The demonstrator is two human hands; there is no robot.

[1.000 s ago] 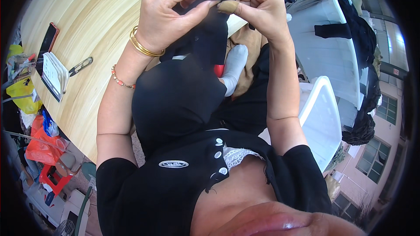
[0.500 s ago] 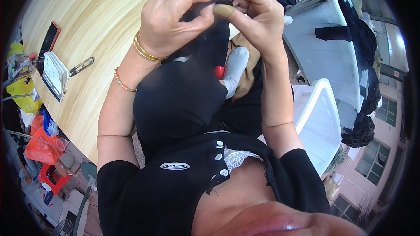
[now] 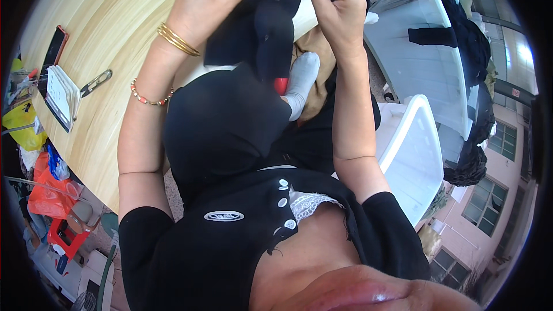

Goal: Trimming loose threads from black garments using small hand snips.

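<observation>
From where I stand, the left hand (image 3: 208, 1) and right hand (image 3: 341, 14) are each pinching the dark garment (image 3: 277, 29) near its upper edge, the cloth stretched between them. It hangs down before the lap, beside the bare counter (image 3: 129, 20). I'd call this piece unfinished: neither hand has let go, and it lies apart from the dark clothes (image 3: 475, 60) by the white tub (image 3: 417, 43). How much is left on it, I can't tell.

garment (image 3: 276, 29) near-black navy; table (image 3: 127, 17) pale, wood-grained; sock (image 3: 304, 79) light grey
</observation>
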